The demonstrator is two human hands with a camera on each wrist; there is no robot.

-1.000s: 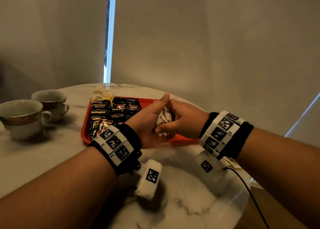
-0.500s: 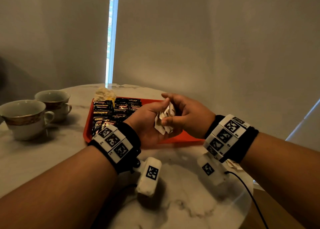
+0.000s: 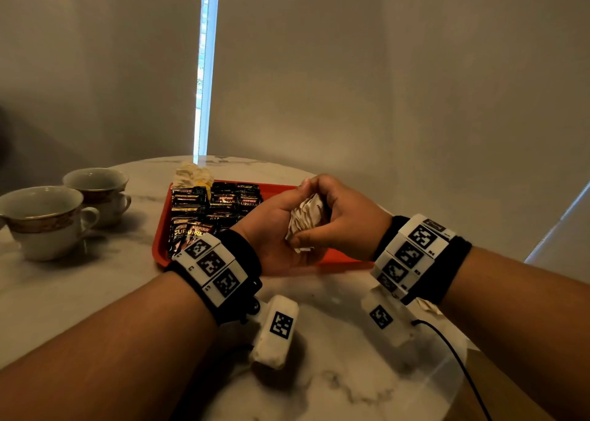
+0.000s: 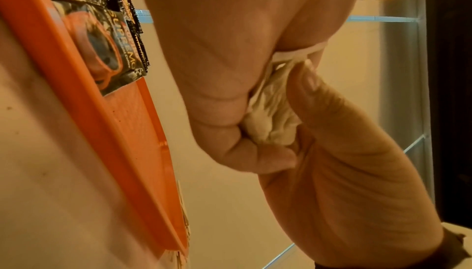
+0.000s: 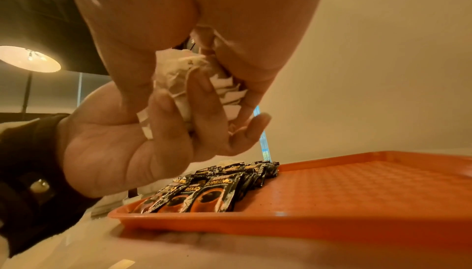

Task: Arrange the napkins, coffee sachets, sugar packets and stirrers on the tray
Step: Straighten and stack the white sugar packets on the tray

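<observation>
Above the near edge of the orange tray [image 3: 158,245] both hands meet around a bundle of white sugar packets [image 3: 303,219]. My left hand [image 3: 287,216] cradles the bundle from the left, thumb up and fingers curved behind it. My right hand [image 3: 319,219] grips it from the right, with fingers curled over the top and thumb underneath. The right wrist view shows the sugar packets [image 5: 178,75] fanned between both hands. Black coffee sachets [image 3: 220,203] lie in rows on the tray's left half. Crumpled napkins [image 3: 193,175] sit at its far left corner.
Two gold-rimmed cups [image 3: 44,219] [image 3: 99,191] stand on the marble table left of the tray. The tray's right half [image 5: 357,192] is bare. A scrap of white paper [image 3: 427,307] lies under my right wrist, close to the table's right edge.
My right hand's fingers have curled over the top of the packets, and both hands have lifted the bundle slightly. The left thumb has stayed upright.
</observation>
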